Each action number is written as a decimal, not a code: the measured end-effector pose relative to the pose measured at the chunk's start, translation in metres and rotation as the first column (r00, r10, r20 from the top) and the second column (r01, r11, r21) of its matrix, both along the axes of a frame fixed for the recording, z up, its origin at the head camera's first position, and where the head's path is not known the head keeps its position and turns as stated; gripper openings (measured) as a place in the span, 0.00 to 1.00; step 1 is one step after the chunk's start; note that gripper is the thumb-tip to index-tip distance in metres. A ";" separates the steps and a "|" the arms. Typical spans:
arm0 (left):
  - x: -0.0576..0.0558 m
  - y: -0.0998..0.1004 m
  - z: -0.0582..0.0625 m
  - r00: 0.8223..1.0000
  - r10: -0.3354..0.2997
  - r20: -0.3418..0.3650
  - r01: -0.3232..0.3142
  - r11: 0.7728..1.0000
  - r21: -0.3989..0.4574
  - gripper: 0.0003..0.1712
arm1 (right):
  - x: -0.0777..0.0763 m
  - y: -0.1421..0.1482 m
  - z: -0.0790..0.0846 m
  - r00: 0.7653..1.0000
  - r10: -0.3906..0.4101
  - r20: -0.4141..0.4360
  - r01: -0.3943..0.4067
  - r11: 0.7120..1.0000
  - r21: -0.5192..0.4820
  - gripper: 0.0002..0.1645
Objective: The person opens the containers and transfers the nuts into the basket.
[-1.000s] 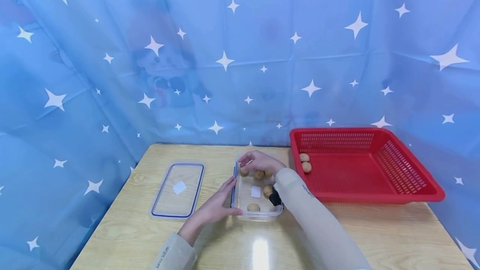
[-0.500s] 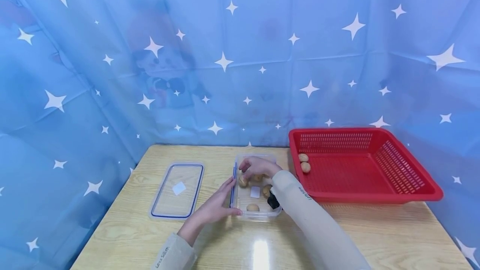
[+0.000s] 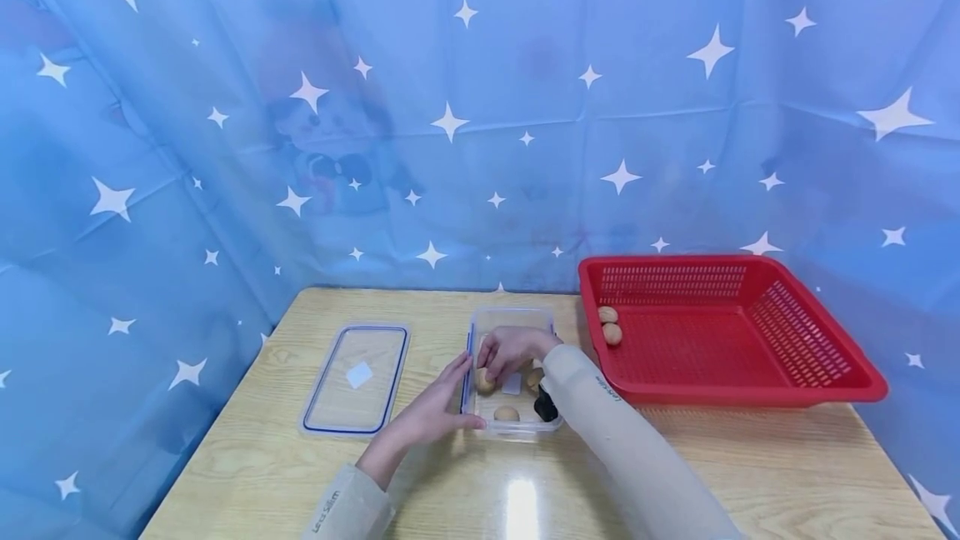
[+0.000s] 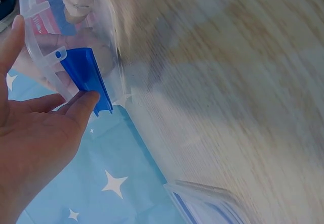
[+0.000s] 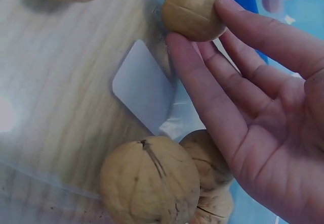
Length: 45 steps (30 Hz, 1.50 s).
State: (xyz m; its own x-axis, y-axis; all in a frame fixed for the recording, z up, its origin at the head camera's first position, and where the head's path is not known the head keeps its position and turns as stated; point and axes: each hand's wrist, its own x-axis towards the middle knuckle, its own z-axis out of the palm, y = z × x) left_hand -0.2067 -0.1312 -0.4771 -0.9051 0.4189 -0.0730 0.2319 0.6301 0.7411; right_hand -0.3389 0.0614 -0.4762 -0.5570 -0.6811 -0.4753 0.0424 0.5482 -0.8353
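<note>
A walnut (image 5: 193, 10) sits between the thumb and fingertips of my right hand (image 3: 514, 350), which reaches inside the clear plastic container (image 3: 517, 312) by its left wall. My left hand (image 3: 431, 413) steadies the container from outside, its thumb at the near rim and its fingers along the left side. In the left wrist view, fingertips touch the blue latch (image 4: 87, 77). Inside the container, one walnut (image 3: 506, 413) lies at the near end. A large walnut (image 5: 151, 179) sits close to my right palm, others behind it. A white square label (image 5: 143, 87) shows on the container's bottom.
To the left, the clear lid (image 3: 358, 417) with a blue seal lies flat on the wooden table (image 3: 255, 473). At the right stands a red basket (image 3: 705, 348), with two walnuts (image 3: 611, 333) at its left wall. A starry blue curtain (image 3: 465, 165) hangs behind.
My right hand has brought a walnut from the container's far left corner toward me along the left wall. My left hand stays at the container's side.
</note>
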 end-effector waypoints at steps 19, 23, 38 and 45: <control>0.002 0.002 -0.002 1.000 0.007 0.023 -0.008 1.000 0.023 0.56 | -0.014 0.039 0.065 0.982 -0.082 -0.167 0.068 0.994 -0.088 0.16; 0.005 0.003 -0.004 1.000 0.013 0.020 -0.014 0.999 0.035 0.57 | -0.014 0.058 0.079 0.966 -0.124 -0.226 0.100 0.988 -0.114 0.18; 0.004 0.002 0.002 1.000 -0.001 -0.008 0.001 1.000 0.030 0.58 | -0.037 0.133 0.108 0.884 -0.381 -0.270 0.324 0.917 -0.234 0.23; 0.004 0.002 0.001 1.000 0.007 -0.001 -0.007 1.000 0.028 0.58 | -0.041 0.161 0.106 0.850 -0.451 -0.273 0.396 0.888 -0.234 0.26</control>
State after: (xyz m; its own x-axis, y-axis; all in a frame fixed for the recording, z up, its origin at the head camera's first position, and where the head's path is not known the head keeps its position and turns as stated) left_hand -0.2022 -0.1292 -0.4758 -0.9082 0.4142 -0.0606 0.2281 0.6111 0.7579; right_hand -0.3798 0.2224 -0.3702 -0.9086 -0.3963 -0.1324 -0.0372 0.3922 -0.9191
